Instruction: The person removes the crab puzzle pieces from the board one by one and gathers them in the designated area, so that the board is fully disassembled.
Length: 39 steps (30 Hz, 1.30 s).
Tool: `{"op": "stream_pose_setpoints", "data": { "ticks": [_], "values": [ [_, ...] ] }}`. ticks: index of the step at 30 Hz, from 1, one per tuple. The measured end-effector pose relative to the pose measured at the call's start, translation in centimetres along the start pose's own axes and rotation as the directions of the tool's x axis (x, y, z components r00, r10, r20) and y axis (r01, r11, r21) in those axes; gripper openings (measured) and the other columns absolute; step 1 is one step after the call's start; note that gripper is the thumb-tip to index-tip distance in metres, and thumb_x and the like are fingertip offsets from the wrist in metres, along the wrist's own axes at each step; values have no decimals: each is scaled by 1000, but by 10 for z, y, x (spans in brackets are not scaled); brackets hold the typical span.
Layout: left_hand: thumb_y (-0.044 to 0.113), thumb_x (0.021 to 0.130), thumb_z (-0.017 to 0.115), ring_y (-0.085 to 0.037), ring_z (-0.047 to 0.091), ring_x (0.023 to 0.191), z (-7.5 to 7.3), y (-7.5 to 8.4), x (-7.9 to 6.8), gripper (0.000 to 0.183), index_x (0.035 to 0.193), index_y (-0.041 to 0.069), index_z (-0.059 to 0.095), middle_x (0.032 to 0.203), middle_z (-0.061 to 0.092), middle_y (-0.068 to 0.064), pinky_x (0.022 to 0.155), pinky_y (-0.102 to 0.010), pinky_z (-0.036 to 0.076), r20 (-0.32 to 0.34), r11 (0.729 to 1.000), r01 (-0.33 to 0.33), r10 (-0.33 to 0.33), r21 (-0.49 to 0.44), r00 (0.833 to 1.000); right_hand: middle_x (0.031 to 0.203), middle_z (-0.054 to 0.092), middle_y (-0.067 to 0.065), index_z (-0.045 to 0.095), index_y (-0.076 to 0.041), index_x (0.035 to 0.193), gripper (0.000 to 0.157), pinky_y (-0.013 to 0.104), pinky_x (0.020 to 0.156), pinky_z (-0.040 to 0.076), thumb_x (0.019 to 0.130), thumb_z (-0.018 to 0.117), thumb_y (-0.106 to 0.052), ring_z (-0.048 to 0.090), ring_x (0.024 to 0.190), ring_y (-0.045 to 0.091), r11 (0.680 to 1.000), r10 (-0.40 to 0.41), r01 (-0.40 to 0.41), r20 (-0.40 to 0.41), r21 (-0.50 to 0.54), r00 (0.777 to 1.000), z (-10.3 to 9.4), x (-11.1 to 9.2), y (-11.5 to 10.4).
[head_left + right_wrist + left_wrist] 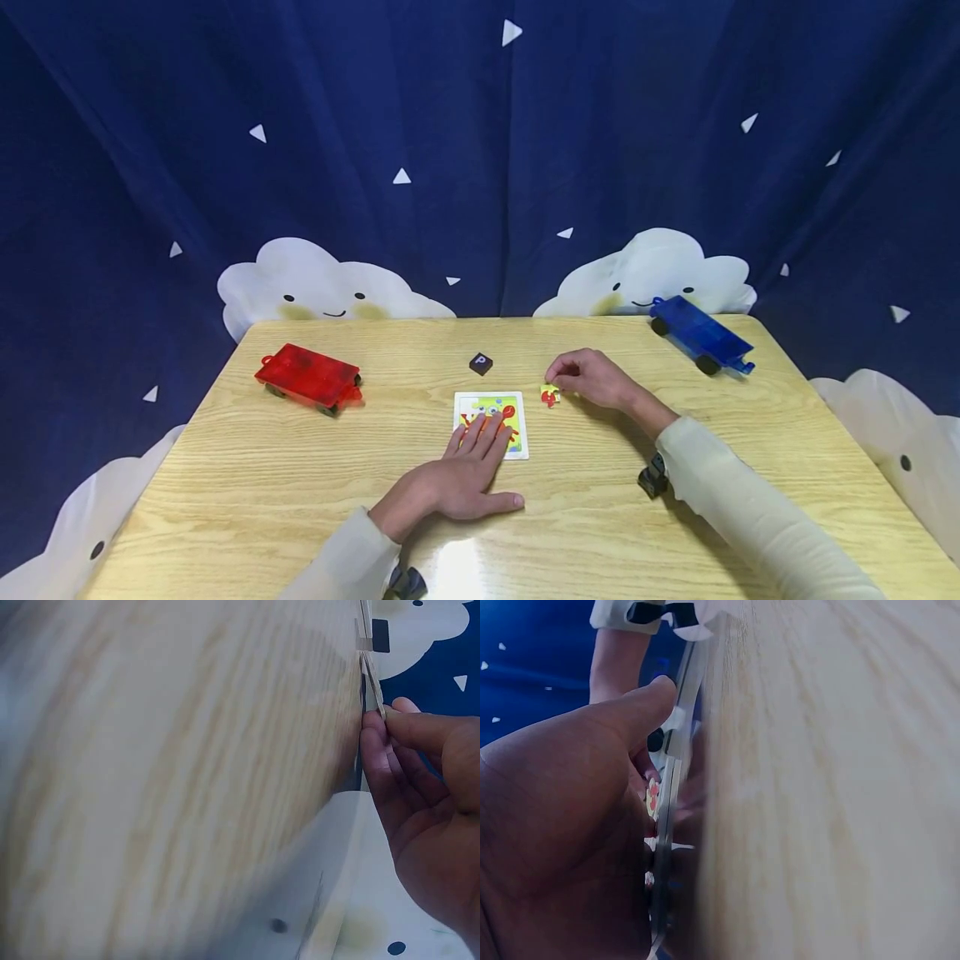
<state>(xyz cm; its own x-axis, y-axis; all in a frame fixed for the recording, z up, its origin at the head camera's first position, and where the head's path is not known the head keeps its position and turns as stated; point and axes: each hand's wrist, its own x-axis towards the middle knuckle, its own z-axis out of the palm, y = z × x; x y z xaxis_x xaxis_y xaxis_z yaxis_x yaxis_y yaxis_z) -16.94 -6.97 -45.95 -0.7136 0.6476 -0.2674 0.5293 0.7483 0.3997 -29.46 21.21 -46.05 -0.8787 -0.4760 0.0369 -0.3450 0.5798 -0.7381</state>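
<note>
A square jigsaw puzzle [517,446] with a white frame and a yellow, red and green cartoon picture lies flat on the table. Its upper left part shows white. My left hand [468,479] rests on its lower part with fingers spread straight, covering some of the picture. To the right of the frame, my right hand [592,379] pinches a small yellow and red puzzle piece [550,396] between thumb and fingertips. In the right wrist view the thin piece [375,686] appears edge-on, tilted, one end in the pinch.
A dark square tile [481,363] marked with a P lies behind the puzzle. At the left stands a red toy wagon [311,375], at the back right a blue one [701,332]. The wooden table [300,467] ends at a blue curtain [450,100] with white clouds.
</note>
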Motion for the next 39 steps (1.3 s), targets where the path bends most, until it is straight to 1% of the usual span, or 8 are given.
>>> {"op": "stream_pose_setpoints", "data": {
  "ticks": [7,14,17,24,31,34,36,39],
  "values": [
    [68,99,48,-28,-11,156,0,0,1,100,166,6,7,172,-8,-11,123,-51,0,6,1000,2,-2,-4,1000,90,71,-1,77,-10,97,13,29,63,50,99,67,-2,58,75,18,1000,0,0,-2,-18,1000,0,-1,-1],
    [67,99,48,-29,-12,155,-1,0,2,100,166,5,7,172,-9,-11,123,-51,-1,3,1000,-4,4,-5,1000,93,72,-2,77,-12,96,15,33,77,50,98,67,-1,59,83,18,997,-13,13,-7,-71,1000,-1,1,0],
    [67,100,48,-29,-12,155,-1,0,2,99,166,5,7,172,-9,-11,123,-52,0,-1,1000,-6,6,-3,1000,93,73,-1,77,-11,96,15,32,75,50,98,67,-1,59,82,17,997,-23,22,-8,-67,1000,-2,1,-1],
    [66,100,47,-30,-10,155,0,-1,0,98,166,5,8,172,-8,-11,123,-52,1,-6,1000,-15,15,-9,1000,94,73,3,77,-6,100,12,30,75,52,99,66,-1,61,83,16,995,-97,98,16,-32,995,5,3,-24],
    [57,104,49,-35,3,156,-1,-6,-3,84,164,4,22,171,8,-15,123,-53,10,-101,997,-78,78,5,992,99,74,2,77,-5,103,16,27,71,51,99,63,2,63,81,15,981,-196,195,89,22,976,25,18,-46],
    [55,105,49,-37,9,155,-1,-6,-5,79,162,3,29,169,15,-19,123,-53,14,-149,994,-107,111,33,983,103,74,3,77,-5,106,18,29,76,52,100,61,2,64,87,15,977,-211,208,129,41,969,35,26,-50],
    [54,105,49,-37,11,155,-1,-5,-5,77,161,3,32,168,18,-20,123,-51,15,-170,992,-116,125,58,978,105,74,4,76,-4,108,20,31,86,51,99,59,3,64,95,14,974,-228,225,146,39,963,40,31,-52],
    [53,105,49,-36,15,154,-2,-3,-6,75,159,3,36,167,22,-21,123,-47,17,-192,988,-120,136,94,972,108,74,5,76,-4,111,22,33,89,51,99,58,4,64,98,16,970,-243,240,169,37,955,46,35,-55]
  ]
}}
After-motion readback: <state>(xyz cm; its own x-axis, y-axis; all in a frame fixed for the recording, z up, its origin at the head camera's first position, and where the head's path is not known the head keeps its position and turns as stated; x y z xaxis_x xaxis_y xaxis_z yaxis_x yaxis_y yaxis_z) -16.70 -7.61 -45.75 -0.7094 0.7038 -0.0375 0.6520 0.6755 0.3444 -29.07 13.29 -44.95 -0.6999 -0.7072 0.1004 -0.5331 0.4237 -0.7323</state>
